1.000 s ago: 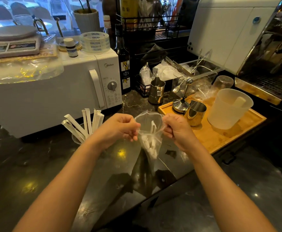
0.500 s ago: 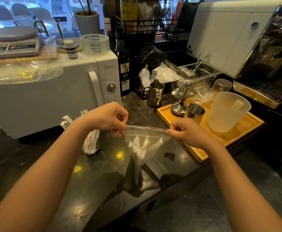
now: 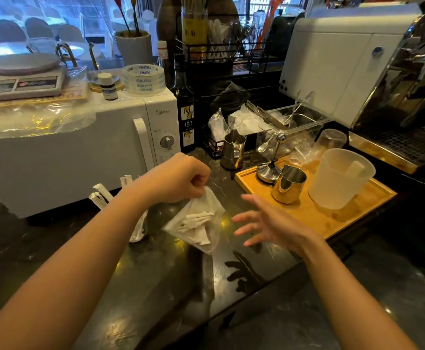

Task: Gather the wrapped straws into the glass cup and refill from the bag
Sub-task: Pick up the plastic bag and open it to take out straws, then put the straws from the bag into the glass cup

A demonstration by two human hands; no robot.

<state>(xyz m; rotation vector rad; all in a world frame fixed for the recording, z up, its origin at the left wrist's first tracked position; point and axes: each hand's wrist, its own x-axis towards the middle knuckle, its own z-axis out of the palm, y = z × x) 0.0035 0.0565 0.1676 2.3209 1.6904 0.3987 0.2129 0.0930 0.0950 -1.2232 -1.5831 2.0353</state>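
My left hand [image 3: 178, 178] pinches the top edge of a clear plastic bag [image 3: 198, 223] that hangs just above the dark counter, with several white wrapped straws lying in its bottom. My right hand [image 3: 264, 223] hovers to the right of the bag, fingers spread, holding nothing. Behind my left forearm stands the glass cup [image 3: 139, 231], mostly hidden. White wrapped straws [image 3: 102, 195] stick up out of it to the left of my wrist.
A white microwave [image 3: 80, 147] stands close behind the cup. A wooden tray [image 3: 315, 210] to the right carries a steel pitcher [image 3: 288, 184] and a plastic jug [image 3: 340, 178]. A dark syrup bottle [image 3: 186, 109] and another steel pitcher [image 3: 232, 151] stand further back. The counter edge runs diagonally below my hands.
My right hand has let go of the bag and opened, moving off to the right. The bag now hangs from my left hand alone, bunched up.
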